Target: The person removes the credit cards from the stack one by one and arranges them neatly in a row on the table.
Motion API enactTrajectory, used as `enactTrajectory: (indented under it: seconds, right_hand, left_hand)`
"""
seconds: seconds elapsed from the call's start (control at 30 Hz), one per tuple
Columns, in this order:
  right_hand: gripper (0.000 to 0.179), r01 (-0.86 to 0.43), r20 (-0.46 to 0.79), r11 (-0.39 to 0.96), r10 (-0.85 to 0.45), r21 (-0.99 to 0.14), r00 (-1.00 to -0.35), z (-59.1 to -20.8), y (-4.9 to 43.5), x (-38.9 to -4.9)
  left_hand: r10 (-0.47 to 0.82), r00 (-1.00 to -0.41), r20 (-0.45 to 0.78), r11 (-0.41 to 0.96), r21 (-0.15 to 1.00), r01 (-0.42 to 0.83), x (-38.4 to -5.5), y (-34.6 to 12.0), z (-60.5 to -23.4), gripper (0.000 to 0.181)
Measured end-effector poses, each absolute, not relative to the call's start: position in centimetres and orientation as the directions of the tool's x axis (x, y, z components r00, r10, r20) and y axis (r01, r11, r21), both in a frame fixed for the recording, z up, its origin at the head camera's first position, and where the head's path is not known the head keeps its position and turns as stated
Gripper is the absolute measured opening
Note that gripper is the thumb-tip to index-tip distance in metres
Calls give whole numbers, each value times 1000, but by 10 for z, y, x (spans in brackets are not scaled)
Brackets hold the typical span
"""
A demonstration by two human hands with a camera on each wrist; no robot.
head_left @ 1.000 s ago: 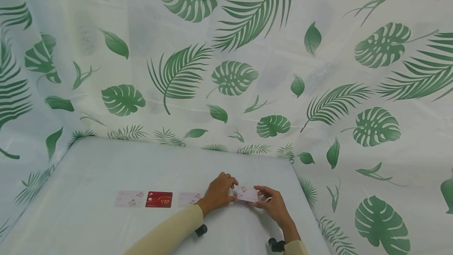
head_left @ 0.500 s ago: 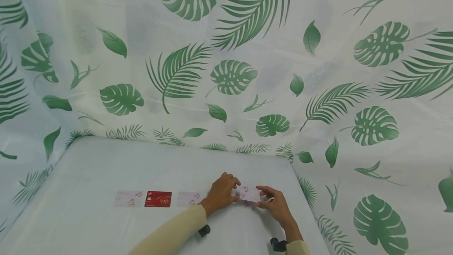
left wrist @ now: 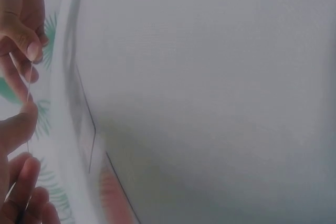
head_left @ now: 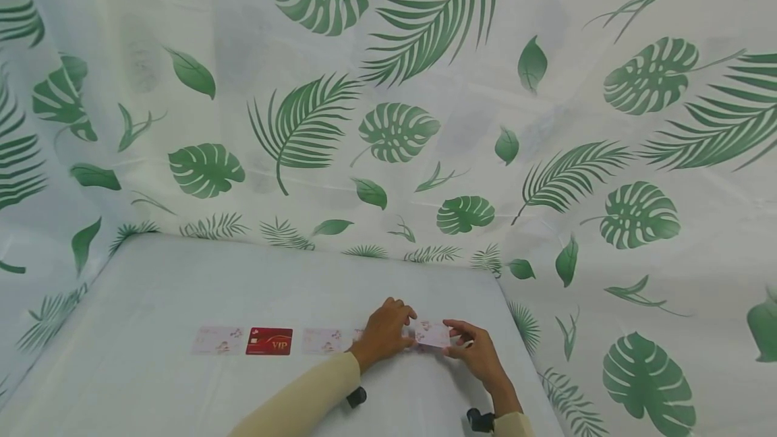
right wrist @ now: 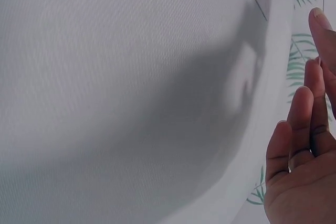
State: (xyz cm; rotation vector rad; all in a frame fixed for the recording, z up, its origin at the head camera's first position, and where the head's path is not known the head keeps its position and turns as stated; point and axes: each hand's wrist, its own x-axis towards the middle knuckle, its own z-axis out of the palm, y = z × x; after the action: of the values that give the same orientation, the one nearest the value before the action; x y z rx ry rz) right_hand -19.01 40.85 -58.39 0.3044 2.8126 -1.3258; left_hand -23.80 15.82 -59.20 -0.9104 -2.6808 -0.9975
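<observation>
Between my hands a pale card with a pink flower print is held tilted up above the table. My left hand pinches its left edge, and my right hand pinches its right edge. In the left wrist view the held card shows edge-on as a thin line. Partly hidden beneath it, another pale card lies on the table. To the left lie a pale flowered card, a red VIP card and a second pale flowered card. A reddish card shows in the left wrist view.
The cards lie in a row on a white-covered table. Behind and beside it hangs a white curtain with green leaves. Small black devices sit at both wrists.
Both hands and the held card have shifted slightly to the right in the view. More of a flowered card shows left of my left hand. The grip looks the same.
</observation>
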Motion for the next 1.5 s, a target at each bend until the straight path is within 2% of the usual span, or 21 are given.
enactTrajectory:
  seconds: [0.83,1.5]
  right_hand:
    - [61,227,-116,618,216,-753,-970,-586,431,-187]
    - [62,253,-119,609,252,-751,-960,-588,446,-181]
  left_hand:
    - [478,-801,361,578,557,596,-232,179,-591,41]
    - [440,-821,362,569,595,568,-229,203,-602,39]
